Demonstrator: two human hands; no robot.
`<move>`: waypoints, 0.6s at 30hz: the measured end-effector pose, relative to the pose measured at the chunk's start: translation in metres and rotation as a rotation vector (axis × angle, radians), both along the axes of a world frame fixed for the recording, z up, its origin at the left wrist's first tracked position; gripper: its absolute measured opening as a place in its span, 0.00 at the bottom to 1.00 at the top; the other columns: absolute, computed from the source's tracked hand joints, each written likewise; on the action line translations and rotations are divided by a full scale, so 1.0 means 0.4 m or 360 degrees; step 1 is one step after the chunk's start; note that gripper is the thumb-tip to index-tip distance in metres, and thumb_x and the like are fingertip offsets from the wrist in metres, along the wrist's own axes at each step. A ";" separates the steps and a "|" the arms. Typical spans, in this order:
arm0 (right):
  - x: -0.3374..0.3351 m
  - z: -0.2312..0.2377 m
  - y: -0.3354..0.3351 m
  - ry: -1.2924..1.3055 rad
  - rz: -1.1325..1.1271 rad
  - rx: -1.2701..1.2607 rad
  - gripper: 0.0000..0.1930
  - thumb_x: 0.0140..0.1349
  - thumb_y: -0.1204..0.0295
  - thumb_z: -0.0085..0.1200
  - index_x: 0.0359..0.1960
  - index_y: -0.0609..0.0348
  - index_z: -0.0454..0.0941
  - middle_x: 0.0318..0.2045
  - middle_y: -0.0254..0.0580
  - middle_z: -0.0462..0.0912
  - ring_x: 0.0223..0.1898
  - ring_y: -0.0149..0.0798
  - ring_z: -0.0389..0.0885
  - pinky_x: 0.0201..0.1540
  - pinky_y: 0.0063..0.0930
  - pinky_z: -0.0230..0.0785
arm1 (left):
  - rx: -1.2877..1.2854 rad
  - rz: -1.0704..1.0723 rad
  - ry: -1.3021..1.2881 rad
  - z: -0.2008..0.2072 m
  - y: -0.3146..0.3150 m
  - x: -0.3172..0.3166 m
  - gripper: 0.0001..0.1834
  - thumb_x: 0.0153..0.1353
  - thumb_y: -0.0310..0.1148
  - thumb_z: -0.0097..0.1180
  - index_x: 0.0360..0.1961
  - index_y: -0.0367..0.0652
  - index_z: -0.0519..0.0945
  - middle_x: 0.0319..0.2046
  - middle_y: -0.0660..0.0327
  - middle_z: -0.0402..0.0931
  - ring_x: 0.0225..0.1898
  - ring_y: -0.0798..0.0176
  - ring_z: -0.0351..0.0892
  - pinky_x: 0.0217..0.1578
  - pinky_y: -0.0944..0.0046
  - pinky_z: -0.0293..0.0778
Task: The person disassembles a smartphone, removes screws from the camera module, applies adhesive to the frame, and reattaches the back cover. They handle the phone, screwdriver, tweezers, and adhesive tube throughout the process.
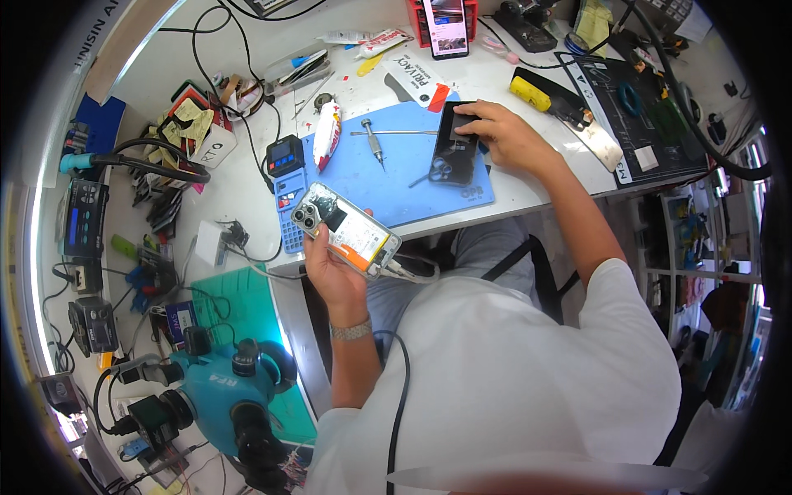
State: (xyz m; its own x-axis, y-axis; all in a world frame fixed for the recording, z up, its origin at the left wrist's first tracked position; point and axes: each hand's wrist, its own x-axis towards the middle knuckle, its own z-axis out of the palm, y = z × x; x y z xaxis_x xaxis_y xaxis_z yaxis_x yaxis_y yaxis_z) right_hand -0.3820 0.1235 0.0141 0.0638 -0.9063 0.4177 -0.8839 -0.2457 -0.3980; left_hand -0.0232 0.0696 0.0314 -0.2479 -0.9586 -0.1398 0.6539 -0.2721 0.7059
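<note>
Left hand (330, 268) grips an opened phone body (346, 228), insides exposed. Right hand (505, 136) rests flat on the detached screen (455, 144) lying on the blue mat (396, 177); reassembly not yet done.

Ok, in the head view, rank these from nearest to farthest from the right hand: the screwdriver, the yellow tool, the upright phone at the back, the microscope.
From the right hand on the black screen panel:
1. Yellow tool, just behind it, to the right.
2. Screwdriver, left, on the blue mat.
3. Upright phone, at the desk's back edge.
4. Microscope, far lower left.
</note>
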 end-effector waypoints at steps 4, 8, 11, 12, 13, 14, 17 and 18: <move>0.033 0.020 0.002 0.0005 -0.0136 -0.0360 0.24 0.49 0.85 0.60 0.50 0.55 0.86 0.55 0.48 0.85 0.56 0.49 0.82 0.56 0.39 0.74 | -0.0159 0.0155 -0.0200 0.006 0.021 -0.033 0.22 0.79 0.34 0.45 0.69 0.39 0.67 0.59 0.46 0.75 0.58 0.40 0.81 0.60 0.34 0.79; 0.146 0.062 0.005 0.0042 -0.0140 -0.0684 0.24 0.49 0.83 0.61 0.51 0.58 0.84 0.53 0.50 0.84 0.51 0.48 0.84 0.48 0.40 0.74 | -0.0079 -0.0183 -0.0247 0.020 0.027 -0.051 0.24 0.81 0.41 0.43 0.61 0.26 0.73 0.55 0.41 0.78 0.56 0.45 0.83 0.60 0.44 0.80; 0.242 0.079 0.006 0.0030 -0.0020 -0.0728 0.25 0.48 0.82 0.63 0.52 0.58 0.83 0.55 0.50 0.82 0.53 0.51 0.83 0.48 0.42 0.74 | -0.0287 -0.0467 -0.0189 0.025 0.034 -0.073 0.29 0.80 0.48 0.48 0.55 0.25 0.77 0.51 0.45 0.81 0.53 0.55 0.84 0.57 0.55 0.80; 0.267 0.081 0.005 0.0034 0.0022 -0.0717 0.25 0.48 0.82 0.64 0.52 0.59 0.83 0.56 0.50 0.82 0.53 0.51 0.83 0.48 0.42 0.74 | -0.0221 -0.0277 -0.0200 0.023 0.042 -0.088 0.22 0.78 0.44 0.54 0.45 0.30 0.81 0.42 0.56 0.83 0.43 0.67 0.83 0.48 0.63 0.80; 0.285 0.083 0.004 0.0040 0.0064 -0.0701 0.25 0.48 0.82 0.64 0.52 0.59 0.83 0.57 0.50 0.82 0.54 0.52 0.82 0.48 0.41 0.74 | -0.0203 -0.0292 -0.0208 0.025 0.039 -0.092 0.18 0.77 0.41 0.55 0.41 0.33 0.82 0.39 0.59 0.82 0.40 0.71 0.80 0.45 0.65 0.78; 0.294 0.086 0.003 -0.0012 0.0071 -0.0653 0.26 0.48 0.86 0.60 0.52 0.59 0.84 0.58 0.53 0.81 0.53 0.51 0.82 0.50 0.41 0.74 | -0.0185 -0.0311 -0.0214 0.027 0.036 -0.095 0.16 0.76 0.39 0.57 0.37 0.35 0.82 0.35 0.63 0.81 0.37 0.74 0.78 0.42 0.68 0.76; 0.298 0.098 0.010 -0.0219 0.0133 -0.0604 0.25 0.49 0.85 0.59 0.52 0.60 0.83 0.58 0.53 0.81 0.54 0.52 0.82 0.50 0.41 0.74 | -0.0187 -0.0332 -0.0311 0.038 0.013 -0.091 0.08 0.71 0.29 0.61 0.36 0.33 0.84 0.35 0.61 0.82 0.37 0.73 0.80 0.40 0.69 0.76; 0.302 0.100 0.016 -0.0345 0.0167 -0.0566 0.23 0.50 0.86 0.56 0.51 0.62 0.83 0.57 0.55 0.81 0.53 0.53 0.82 0.50 0.40 0.74 | -0.0194 -0.0274 -0.0390 0.038 0.016 -0.094 0.10 0.71 0.29 0.62 0.32 0.35 0.82 0.31 0.65 0.79 0.33 0.77 0.75 0.36 0.72 0.72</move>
State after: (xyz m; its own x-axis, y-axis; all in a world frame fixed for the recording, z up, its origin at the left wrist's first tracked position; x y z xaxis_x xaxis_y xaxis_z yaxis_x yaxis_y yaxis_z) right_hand -0.2613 0.1298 0.0542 0.0246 -0.6967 0.7169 -0.7521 -0.4853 -0.4458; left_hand -0.0608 0.0760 0.0467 -0.3812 -0.9188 -0.1023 0.4123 -0.2680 0.8707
